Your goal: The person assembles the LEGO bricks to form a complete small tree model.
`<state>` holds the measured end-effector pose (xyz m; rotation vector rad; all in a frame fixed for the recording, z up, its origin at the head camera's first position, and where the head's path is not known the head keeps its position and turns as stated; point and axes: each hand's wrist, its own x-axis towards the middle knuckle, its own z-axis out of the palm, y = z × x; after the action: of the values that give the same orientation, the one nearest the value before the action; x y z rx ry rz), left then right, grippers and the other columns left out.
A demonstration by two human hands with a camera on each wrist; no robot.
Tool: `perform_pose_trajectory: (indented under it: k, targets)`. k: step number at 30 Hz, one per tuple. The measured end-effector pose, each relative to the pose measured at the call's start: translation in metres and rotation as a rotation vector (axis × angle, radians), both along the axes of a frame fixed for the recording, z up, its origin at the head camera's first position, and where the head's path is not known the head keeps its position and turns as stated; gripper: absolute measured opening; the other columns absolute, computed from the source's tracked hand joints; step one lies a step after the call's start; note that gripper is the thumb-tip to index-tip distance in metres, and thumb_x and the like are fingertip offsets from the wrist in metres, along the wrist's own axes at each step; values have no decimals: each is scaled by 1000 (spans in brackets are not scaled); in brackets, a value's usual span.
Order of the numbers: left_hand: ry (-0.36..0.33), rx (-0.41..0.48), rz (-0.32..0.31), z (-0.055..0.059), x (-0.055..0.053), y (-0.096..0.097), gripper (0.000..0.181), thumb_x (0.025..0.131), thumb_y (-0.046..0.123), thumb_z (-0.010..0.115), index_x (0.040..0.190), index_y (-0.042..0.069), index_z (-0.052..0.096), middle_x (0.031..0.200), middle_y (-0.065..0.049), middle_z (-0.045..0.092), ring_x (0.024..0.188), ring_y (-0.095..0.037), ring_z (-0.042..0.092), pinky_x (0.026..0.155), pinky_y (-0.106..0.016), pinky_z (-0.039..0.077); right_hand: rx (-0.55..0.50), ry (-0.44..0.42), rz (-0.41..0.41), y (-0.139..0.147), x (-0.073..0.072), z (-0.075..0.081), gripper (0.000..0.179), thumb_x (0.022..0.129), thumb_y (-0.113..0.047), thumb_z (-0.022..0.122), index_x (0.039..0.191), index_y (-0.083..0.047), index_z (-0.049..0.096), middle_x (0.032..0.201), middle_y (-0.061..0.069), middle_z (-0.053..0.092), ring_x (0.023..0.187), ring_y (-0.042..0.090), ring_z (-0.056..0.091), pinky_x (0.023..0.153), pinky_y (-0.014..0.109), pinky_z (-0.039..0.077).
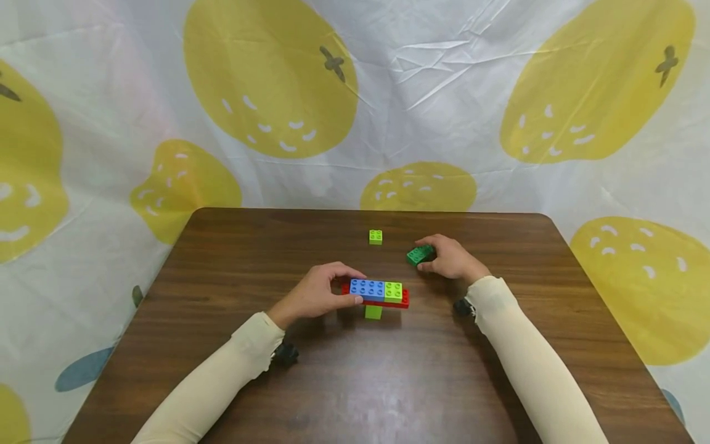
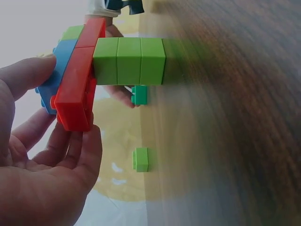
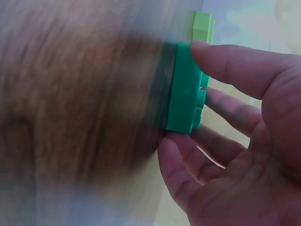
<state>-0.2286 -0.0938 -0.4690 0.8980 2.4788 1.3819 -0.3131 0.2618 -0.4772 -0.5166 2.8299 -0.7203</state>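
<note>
My left hand (image 1: 315,292) grips a toy brick structure near the table's middle. Its top layer joins a blue brick (image 1: 367,289) and a lime green brick (image 1: 394,291), set on a red brick layer (image 2: 73,87). Below the red layer, a column of stacked lime bricks (image 2: 129,61) forms a stem. In the left wrist view the thumb lies against the blue brick, the fingers round the red end. To the right and farther back, my right hand (image 1: 450,258) pinches a dark green brick (image 3: 184,92) between thumb and fingers, low at the table.
A loose lime green brick (image 1: 375,237) sits toward the back of the brown wooden table (image 1: 266,240). Behind the table hangs a white sheet (image 1: 410,123) printed with yellow fruit. Each wrist carries a small black device (image 1: 286,354).
</note>
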Motion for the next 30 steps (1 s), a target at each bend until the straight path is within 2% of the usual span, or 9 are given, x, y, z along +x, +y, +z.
perform_pose_trajectory:
  k: [8,12,17,21,30]
  targets:
    - [-17,5,-3,0,-1,-1,44,88,32,88,128,20,74,123,2,71,107,-18,65,92,-35,62,-3,20,-23,3,-2,-4,43,95,-20,79,135,-11,67,129,18,70,114,35,65,101,54,52]
    - [-29,4,6,-2,-1,-1,44,88,32,88,128,20,74,124,2,71,108,-19,65,93,-35,61,-5,44,-21,3,0,-3,38,95,-23,80,130,-11,70,125,16,72,111,34,65,100,54,52]
    - [-35,11,5,-1,-1,-2,44,88,31,88,128,19,73,124,1,72,107,-19,66,93,-36,62,-21,60,-24,1,6,1,38,94,-26,81,127,-12,72,126,16,73,115,36,66,101,56,52]
    - [-32,17,-3,-1,-1,-1,44,88,29,88,128,17,74,123,-1,72,106,-19,67,92,-35,62,-49,65,-35,0,12,5,37,94,-28,81,126,-12,72,124,14,73,112,34,66,98,54,53]
    - [-31,3,15,-1,0,-2,42,89,30,87,127,19,74,123,1,72,106,-18,67,92,-31,61,-145,76,-35,-10,29,16,35,93,-25,82,123,-11,72,111,8,75,95,23,67,82,40,55]
